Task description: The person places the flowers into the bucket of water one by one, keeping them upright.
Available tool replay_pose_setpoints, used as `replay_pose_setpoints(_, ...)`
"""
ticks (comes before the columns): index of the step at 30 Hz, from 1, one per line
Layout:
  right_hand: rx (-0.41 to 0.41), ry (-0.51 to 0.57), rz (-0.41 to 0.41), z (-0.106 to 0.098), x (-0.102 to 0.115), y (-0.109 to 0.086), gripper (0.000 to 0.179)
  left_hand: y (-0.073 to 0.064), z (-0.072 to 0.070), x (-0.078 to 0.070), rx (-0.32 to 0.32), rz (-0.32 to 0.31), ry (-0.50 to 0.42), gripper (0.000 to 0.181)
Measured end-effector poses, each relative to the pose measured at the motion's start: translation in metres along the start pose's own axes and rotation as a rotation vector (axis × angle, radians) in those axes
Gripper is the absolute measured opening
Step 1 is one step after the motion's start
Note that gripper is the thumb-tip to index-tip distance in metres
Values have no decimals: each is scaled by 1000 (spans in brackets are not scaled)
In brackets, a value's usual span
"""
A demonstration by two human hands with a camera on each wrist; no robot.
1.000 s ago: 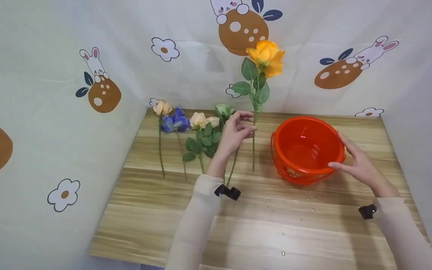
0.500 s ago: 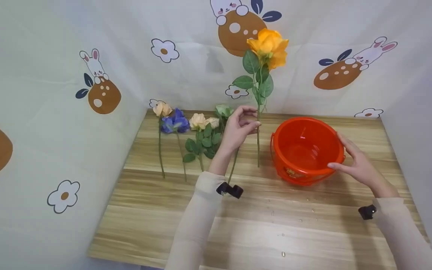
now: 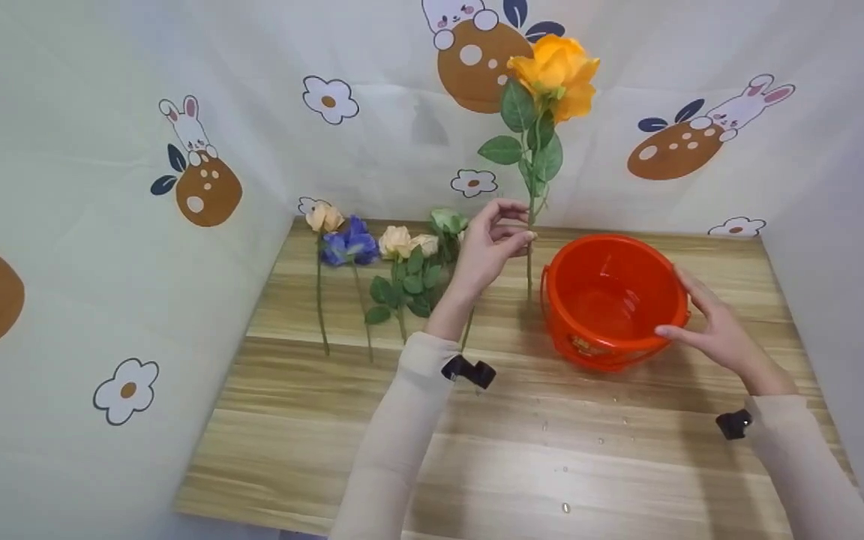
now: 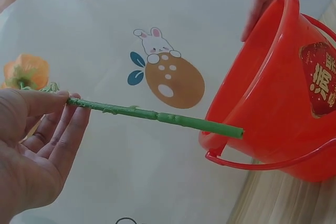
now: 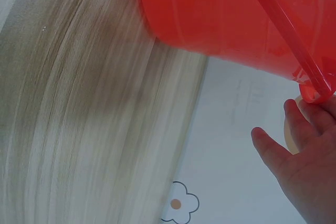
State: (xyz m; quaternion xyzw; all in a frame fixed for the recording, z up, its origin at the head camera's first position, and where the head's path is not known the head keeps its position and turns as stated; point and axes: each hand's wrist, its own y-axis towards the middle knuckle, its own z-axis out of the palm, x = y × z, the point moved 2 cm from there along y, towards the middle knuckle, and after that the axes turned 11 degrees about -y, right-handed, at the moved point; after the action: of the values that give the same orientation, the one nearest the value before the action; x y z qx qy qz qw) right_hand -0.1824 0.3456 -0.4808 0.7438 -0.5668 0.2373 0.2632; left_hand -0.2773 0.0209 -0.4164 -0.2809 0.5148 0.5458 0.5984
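A yellow-orange artificial rose (image 3: 556, 71) with green leaves stands nearly upright in my left hand (image 3: 488, 251), which pinches its stem between thumb and fingers. The stem's cut lower end (image 4: 231, 130) points down, apart from the table, just left of the red bucket in the head view. Upright on the table, the red plastic bucket (image 3: 574, 337) shows its bare inside. At its right side, my right hand (image 3: 721, 334) holds the rim, thumb at the front and fingers spread along the far side. Some of those fingers (image 5: 270, 142) extend past the handle joint in the right wrist view.
Several artificial flowers lie in a row at the table's back left: a peach one (image 3: 325, 217), a purple one (image 3: 353, 244), cream roses (image 3: 396, 241) and a pale green one (image 3: 447, 220). Small clear drops (image 3: 565, 508) dot the wooden table (image 3: 289, 450). Patterned cloth (image 3: 372, 165) hangs behind.
My left hand has lifted the yellow-orange rose higher and carried it right, closer to the bucket. The right hand and the bucket have stayed in place.
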Motion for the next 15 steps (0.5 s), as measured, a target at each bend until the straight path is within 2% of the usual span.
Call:
replay_pose_setpoints(8,-6,-6,21,0,1,0,90,7,13,-3,26,28,5,37)
replay_pose_setpoints(15,-7,-12,30,7,-25,3,93,12,25,-3,27,30,-18,37)
